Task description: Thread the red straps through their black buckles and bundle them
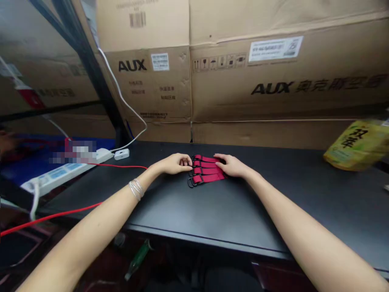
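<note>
Several red webbing straps (209,171) with black buckles and rings lie side by side on the black table, their hardware to the left. At that end, my left hand (176,163) is closed, the fingers curled and the tips at a black buckle (199,170) of a middle strap. A silver bracelet circles the left wrist. My right hand (231,165) is closed over the right ends of the straps, with thumb and forefinger on the webbing. Its other fingers and the strap ends beneath it are hidden.
Large cardboard boxes (219,97) stand behind the table (194,211). At the left lie a white power strip (69,168), a small white adapter (122,154) and a red cable (54,216). A yellow pouch (354,146) stands at the right. Below the edge is a green bottle (138,257).
</note>
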Available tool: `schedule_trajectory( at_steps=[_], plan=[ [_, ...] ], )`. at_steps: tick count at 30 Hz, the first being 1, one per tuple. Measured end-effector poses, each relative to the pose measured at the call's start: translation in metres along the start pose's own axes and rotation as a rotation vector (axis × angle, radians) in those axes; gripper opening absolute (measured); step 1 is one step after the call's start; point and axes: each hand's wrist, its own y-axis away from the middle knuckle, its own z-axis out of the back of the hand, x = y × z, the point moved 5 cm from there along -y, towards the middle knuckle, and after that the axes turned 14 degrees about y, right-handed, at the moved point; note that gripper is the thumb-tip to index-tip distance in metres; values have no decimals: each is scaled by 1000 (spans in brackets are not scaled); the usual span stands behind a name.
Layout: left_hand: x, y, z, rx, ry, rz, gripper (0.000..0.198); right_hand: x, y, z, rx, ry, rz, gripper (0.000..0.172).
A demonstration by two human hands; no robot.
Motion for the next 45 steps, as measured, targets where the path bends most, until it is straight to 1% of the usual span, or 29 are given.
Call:
schedule_trajectory(
  at_steps=[16,21,26,31,45],
  plan=[
    [0,0,0,5,12,-1,35,-1,-1,-1,-7,5,8,45],
    [1,0,1,-7,-4,21,35,-2,-1,-2,-4,4,4,45],
    [1,1,1,-4,3,0,33,-1,-1,-1,-8,12,15,44],
    [1,0,0,-1,3,19,35,0,0,-1,-7,18,10,44],
    [-1,1,0,-1,-21,14,35,-1,0,-1,-4,2,3,44]
  ],
)
